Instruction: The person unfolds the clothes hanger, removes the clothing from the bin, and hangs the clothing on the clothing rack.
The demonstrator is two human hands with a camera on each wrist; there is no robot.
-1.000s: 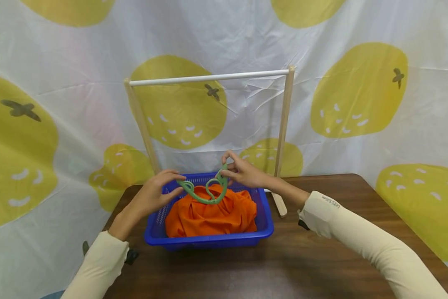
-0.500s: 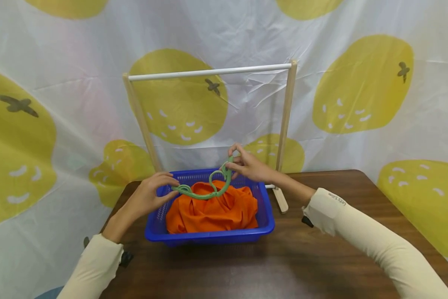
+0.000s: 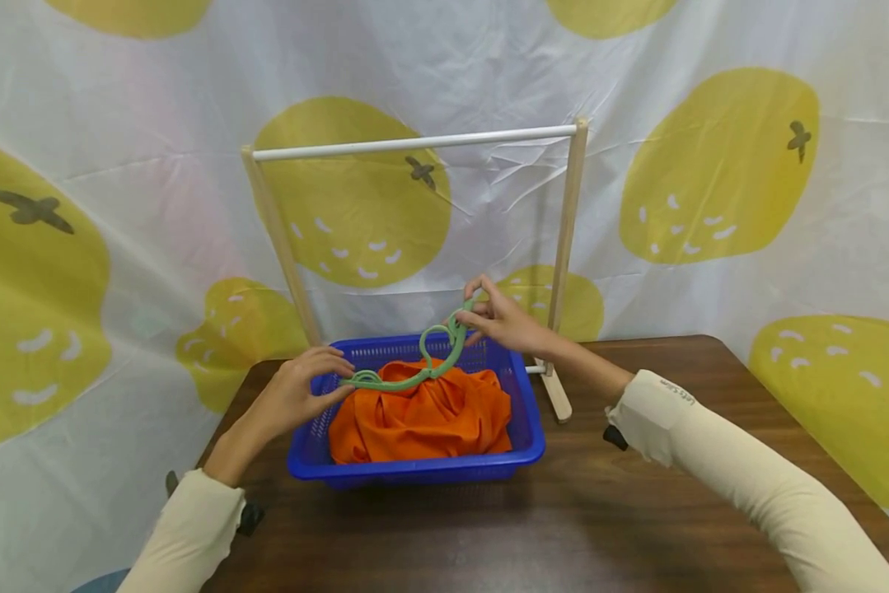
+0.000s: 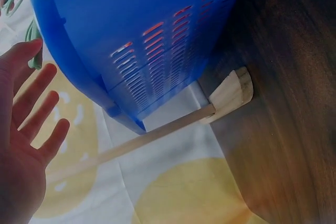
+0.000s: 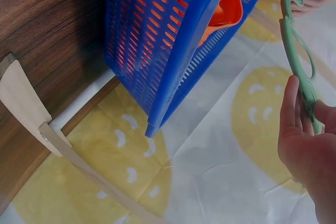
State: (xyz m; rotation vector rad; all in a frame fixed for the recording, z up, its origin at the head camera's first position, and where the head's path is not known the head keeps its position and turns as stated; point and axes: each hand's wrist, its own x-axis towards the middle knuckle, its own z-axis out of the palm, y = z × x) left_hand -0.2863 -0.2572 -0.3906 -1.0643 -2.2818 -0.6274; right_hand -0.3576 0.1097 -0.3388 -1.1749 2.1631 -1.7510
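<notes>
A green plastic folding clothes hanger spans between my two hands above the basket, its arms angled at a middle joint. My left hand pinches its left end between thumb and fingertips. At the raised right end, my right hand pinches it the same way. In the right wrist view the hanger runs from one hand to the other. Below it, a bunched orange cloth lies in a blue perforated plastic basket.
Behind the basket stands a rack with a white top bar and wooden posts. Its wooden foot rests on the brown table. A white curtain printed with yellow fruit hangs behind.
My right hand has moved up and to the right, lifting that end of the hanger. My left hand has shifted slightly left, and the hanger's arms have spread wider apart.
</notes>
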